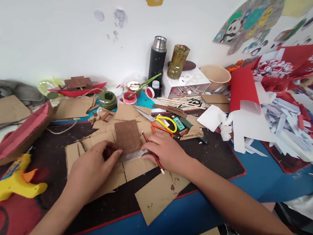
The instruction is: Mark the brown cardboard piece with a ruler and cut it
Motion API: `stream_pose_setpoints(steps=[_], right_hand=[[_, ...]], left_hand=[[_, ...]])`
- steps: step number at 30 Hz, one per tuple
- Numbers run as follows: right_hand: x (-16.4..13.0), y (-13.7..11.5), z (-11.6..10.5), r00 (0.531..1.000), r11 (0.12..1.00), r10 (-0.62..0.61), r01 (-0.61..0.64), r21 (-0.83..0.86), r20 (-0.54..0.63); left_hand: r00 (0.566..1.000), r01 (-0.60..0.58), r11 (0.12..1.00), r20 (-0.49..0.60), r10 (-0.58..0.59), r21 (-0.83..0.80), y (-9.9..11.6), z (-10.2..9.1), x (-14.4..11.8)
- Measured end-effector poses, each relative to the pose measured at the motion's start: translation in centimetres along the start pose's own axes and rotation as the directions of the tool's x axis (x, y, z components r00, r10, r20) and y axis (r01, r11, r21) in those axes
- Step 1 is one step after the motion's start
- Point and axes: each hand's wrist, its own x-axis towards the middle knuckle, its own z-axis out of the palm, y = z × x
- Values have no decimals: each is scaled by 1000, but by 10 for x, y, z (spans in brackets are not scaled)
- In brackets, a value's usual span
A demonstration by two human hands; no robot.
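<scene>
"Brown square panel (128, 136): in the head view we see it lying flat over a larger piece of cardboard (137, 169), between our two hands. How do we expect it to handle?"

"Light, we judge. It looks like thin card with a matt brown surface, so it should be stiff enough to keep flat, yet ready to crease if we squeeze a corner hard. We don't expect it to slip much."

"And what are our hands doing?"

"Our left hand (91, 164) is at the near left corner, thumb at the edge and fingers curled; we cannot tell whether they pinch the panel or only steady it. Our right hand (166, 150) has a red-and-black pencil (157, 160) caught between its fingers, with the fingertips by the near right corner."

"Where do we take hold, then?"

"By opposite edges, we would say, with light, even pressure. We see a pale, see-through strip (134, 156) along the near edge; if it is sticky, our fingertips may cling there. We should mind the pencil too: its far end is just beside the right edge and could scratch the surface."
</scene>
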Motion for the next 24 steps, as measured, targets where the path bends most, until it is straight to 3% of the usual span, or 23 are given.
stream_pose_setpoints(steps=[4, 10, 13, 17, 22, 24], right_hand=[[-1, 0, 0, 1000, 999, 20, -20, 41, -9], [-2, -1, 4, 999, 998, 48, -49, 36, 17], [-2, -1, 6, 998, 998, 60, -61, 24, 30], [-1, -2, 7, 997, 996, 73, -73, 45, 16], [-1, -5, 5, 998, 993, 62, -63, 98, 17], [-1, -6, 4, 997, 991, 73, -75, 109, 17]], left_hand=[[1000, 12, 1000, 28, -13, 10, 4, 0, 5], [1000, 22, 983, 5, -24, 184, 17, -3, 7], [1000, 25, 980, -2, -25, 195, 19, -2, 8], [999, -8, 993, -38, 12, 115, 14, 3, 10], [986, -85, 990, -151, 67, -116, 10, 8, 9], [987, -98, 972, -147, 67, -214, 11, 7, 10]])
